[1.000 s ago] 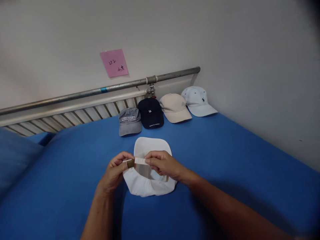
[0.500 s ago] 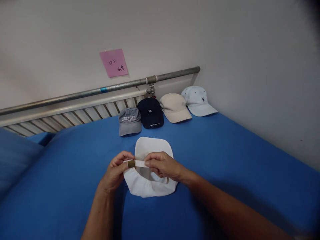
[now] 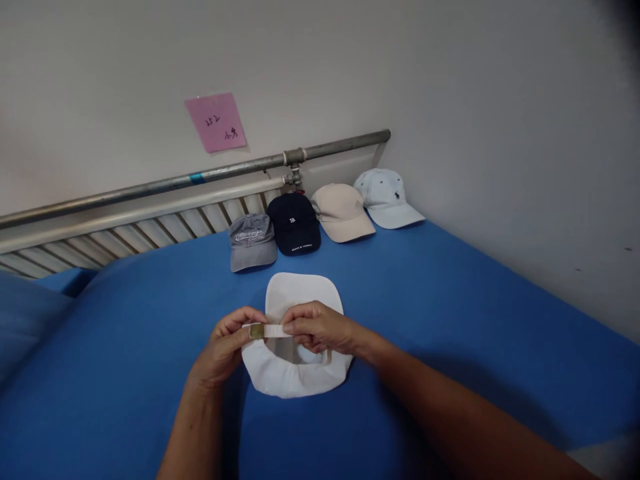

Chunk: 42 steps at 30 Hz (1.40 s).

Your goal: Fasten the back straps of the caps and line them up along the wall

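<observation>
A white baseball cap [image 3: 290,380] lies on the blue bed sheet [image 3: 165,333], its brim pointing away from me and its back opening towards me. My left hand [image 3: 223,347] is closed on the left end of the cap's back strap [image 3: 273,331], thumb beside the brass-coloured buckle [image 3: 257,331]. Pinched between thumb and fingers of my right hand [image 3: 320,327] is the strap, a short way right of the buckle. The right hand covers part of the cap's opening and the rest of the strap.
Behind stand a grey cap [image 3: 253,243], a black cap [image 3: 294,225], a beige cap [image 3: 343,212] and a pale blue cap [image 3: 387,199] in a row. A radiator [image 3: 165,230] and metal pipe [image 3: 165,187] run along the wall below a pink note [image 3: 216,123].
The whole view has shifted slightly, so the caps and note sit a little further left. Both hands keep their hold on the strap, with hardly any movement between them.
</observation>
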Available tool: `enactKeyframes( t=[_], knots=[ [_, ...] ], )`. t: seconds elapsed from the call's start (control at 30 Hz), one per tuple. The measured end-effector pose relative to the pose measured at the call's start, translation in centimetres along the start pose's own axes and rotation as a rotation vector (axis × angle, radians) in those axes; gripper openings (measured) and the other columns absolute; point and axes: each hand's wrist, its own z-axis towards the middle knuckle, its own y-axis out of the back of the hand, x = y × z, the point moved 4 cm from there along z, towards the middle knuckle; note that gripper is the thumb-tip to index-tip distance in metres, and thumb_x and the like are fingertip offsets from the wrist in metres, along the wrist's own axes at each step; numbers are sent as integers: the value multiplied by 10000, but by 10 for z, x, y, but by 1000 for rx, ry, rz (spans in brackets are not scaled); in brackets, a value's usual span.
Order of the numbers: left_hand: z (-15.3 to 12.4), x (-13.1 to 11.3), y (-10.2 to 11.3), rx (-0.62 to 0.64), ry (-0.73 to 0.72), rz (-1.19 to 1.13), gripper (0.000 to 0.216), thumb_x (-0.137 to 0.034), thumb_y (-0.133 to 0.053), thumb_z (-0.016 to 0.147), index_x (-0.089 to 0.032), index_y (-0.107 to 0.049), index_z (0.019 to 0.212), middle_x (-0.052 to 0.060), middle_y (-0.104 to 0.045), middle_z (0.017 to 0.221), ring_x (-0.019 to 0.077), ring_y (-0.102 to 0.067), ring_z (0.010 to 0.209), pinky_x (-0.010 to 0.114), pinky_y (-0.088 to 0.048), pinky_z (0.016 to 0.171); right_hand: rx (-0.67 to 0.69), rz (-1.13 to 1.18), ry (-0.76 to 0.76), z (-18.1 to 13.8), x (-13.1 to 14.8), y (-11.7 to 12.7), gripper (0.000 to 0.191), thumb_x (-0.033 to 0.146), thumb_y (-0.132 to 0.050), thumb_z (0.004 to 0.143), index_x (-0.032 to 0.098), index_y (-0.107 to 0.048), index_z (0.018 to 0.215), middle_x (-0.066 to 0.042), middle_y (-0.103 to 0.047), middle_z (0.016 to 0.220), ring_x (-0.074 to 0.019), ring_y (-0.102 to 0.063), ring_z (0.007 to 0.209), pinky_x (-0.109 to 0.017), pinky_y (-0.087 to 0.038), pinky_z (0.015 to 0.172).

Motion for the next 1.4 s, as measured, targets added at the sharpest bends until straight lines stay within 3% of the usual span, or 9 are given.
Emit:
enactKeyframes(
  t=[0.53,0.87,1.13,1.27,1.4],
  knots=[
    [0,2,0,53,-16,2,261,-328,-836,612,-162,-737,787,41,-725,750,109,-636,615,160,-461,579,71,22,-40,2,-3,3,140,259,-657,728,165,-574,791,113,-376,443,-15,-232,344,-149,-152,348],
    [1,5,2,13,5,27,232,-308,-833,620,-172,-736,781,41,-725,736,119,-644,626,176,-476,602,72,41,-30,3,-5,3,141,262,-658,748,164,-581,815,110,-370,470,-20,-237,363,-155,-149,353],
    [-1,1,-2,-29,5,26,244,-322,-851,584,-181,-728,742,10,-700,682,90,-606,576,155,-450,557,-51,-76,30,-2,1,1,82,234,-617,768,159,-613,801,94,-409,482,-22,-278,373,-157,-184,354],
    [-1,-1,-5,-30,17,25,246,-318,-859,570,-181,-725,723,1,-691,644,88,-604,554,157,-454,551,-163,-245,110,-6,6,-1,193,338,-659,784,175,-665,887,62,-499,556,-39,-397,432,-158,-263,374],
    [-1,-2,-6,-6,19,7,241,-311,-861,567,-187,-730,726,6,-715,693,101,-629,586,165,-469,571,-205,-283,161,-6,7,-3,202,354,-691,766,186,-681,878,69,-504,558,-32,-387,432,-161,-277,387]
  ],
)
